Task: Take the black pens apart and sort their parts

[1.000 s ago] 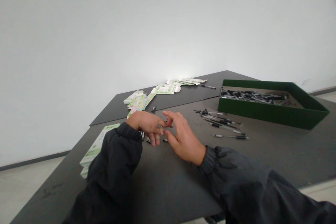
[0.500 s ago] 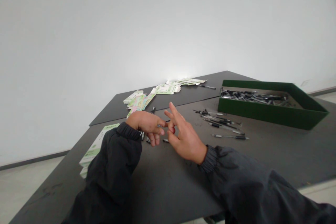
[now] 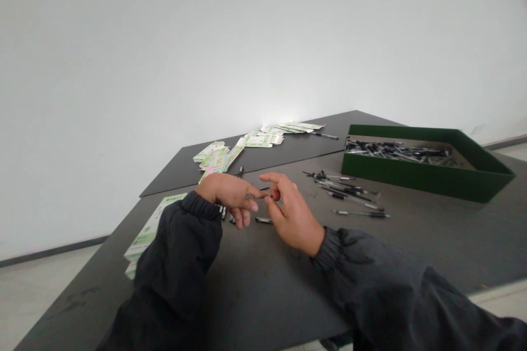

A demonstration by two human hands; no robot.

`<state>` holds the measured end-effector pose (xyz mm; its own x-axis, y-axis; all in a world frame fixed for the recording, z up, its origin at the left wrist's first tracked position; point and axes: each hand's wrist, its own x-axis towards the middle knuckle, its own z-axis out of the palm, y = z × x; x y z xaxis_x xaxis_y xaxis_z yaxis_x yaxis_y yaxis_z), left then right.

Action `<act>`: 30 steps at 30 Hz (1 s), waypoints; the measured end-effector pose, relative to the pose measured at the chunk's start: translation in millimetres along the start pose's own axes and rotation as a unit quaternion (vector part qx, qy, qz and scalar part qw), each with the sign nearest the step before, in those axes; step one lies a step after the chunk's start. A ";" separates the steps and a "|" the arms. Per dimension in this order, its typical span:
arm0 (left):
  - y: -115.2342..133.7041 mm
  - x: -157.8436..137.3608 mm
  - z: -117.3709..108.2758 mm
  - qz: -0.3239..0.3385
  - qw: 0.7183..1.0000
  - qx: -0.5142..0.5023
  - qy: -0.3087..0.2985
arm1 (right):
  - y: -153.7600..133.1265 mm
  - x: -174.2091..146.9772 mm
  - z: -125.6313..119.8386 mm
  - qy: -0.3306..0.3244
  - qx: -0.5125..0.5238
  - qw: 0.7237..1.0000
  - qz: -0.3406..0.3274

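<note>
My left hand (image 3: 229, 195) rests on the black table (image 3: 255, 279), fingers curled around a small bundle of black pens (image 3: 223, 211) whose ends stick out below the palm. A small grey tip shows at its fingertips. My right hand (image 3: 290, 211) lies just to the right, palm turned toward the left hand, index finger and thumb spread and reaching at those fingertips; I make out nothing held in it. One short dark pen (image 3: 263, 220) lies on the table between the two hands.
Several loose pens (image 3: 349, 192) lie right of my hands. A green tray (image 3: 428, 175) full of pens stands at the right. Flat green-and-white cartons (image 3: 218, 158) are scattered at the back, more are stacked (image 3: 150, 230) by the left edge. A white wall rises behind.
My right hand's fingers, raised and spread half a second ago, have curled back down toward the left fingertips. The left hand has stayed put.
</note>
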<state>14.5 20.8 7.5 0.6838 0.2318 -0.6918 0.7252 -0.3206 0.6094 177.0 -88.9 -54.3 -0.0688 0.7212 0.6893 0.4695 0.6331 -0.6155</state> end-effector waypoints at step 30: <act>-0.9 0.2 0.3 0.014 1.000 -0.003 -0.007 | -1.6 -0.2 2.7 -0.032 0.047 0.998 -0.031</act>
<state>14.0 20.8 6.7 0.7023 0.2094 -0.6804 0.7067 -0.3202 0.6309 173.9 -89.3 -54.5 -0.1524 0.6946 0.7031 0.3784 0.6982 -0.6078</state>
